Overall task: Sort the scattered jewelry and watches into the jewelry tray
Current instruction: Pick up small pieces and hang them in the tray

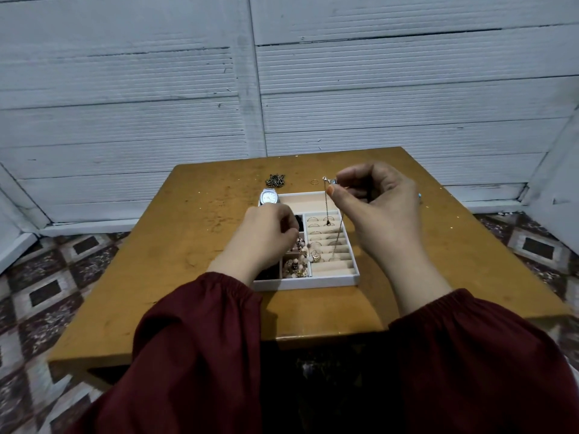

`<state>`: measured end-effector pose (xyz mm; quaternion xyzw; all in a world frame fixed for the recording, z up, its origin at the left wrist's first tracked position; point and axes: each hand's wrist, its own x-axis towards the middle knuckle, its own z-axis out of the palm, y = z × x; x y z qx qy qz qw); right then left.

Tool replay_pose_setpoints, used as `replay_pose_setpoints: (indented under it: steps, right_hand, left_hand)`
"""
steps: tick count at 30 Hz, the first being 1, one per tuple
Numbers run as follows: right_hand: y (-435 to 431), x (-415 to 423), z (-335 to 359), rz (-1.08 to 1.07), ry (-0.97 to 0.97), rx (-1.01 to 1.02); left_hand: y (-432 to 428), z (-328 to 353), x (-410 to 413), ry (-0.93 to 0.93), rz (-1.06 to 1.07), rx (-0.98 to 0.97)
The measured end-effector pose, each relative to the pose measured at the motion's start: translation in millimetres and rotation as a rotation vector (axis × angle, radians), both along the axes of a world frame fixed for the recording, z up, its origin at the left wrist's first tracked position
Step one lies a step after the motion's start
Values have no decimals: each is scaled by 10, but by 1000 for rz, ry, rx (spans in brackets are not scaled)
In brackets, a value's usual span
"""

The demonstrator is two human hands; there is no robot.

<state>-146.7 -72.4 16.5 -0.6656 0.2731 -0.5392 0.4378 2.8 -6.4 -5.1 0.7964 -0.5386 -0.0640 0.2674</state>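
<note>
A white jewelry tray (313, 281) sits at the middle of the wooden bench (156, 245). The right hand (376, 208) is raised over the tray's far right corner, thumb and forefinger pinched together on a thin chain (327, 205) just below its clasp. The chain hangs down in 2 strands over the ring rolls on the tray's right side, where several rings (313, 227) sit in the slots.

The left hand (266, 233) lies over the tray's left compartments with its fingers curled down toward the beaded jewelry (296, 264) in the near middle compartments. Whether those fingers grip anything cannot be told.

A silver watch (269, 197) with a pale dial lies at the tray's far left corner, partly behind the left hand. Beyond the tray, a dark chain (275, 180) lies bunched on the bench, and 1 small gold ring (314, 182) lies to its right, near the raised clasp. Dark red sleeves (203, 339) cover both forearms.
</note>
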Motion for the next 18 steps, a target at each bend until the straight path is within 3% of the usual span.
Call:
replay_pose_setpoints:
  steps: [7,18]
  right_hand:
    - [-1,-22,14,4,-11,-1]
    - [16,-69,19,12,-27,-1]
  left_hand:
    - [-187,58,-101,-7,-221,142]
    - [-194,30,-120,-95,-252,189]
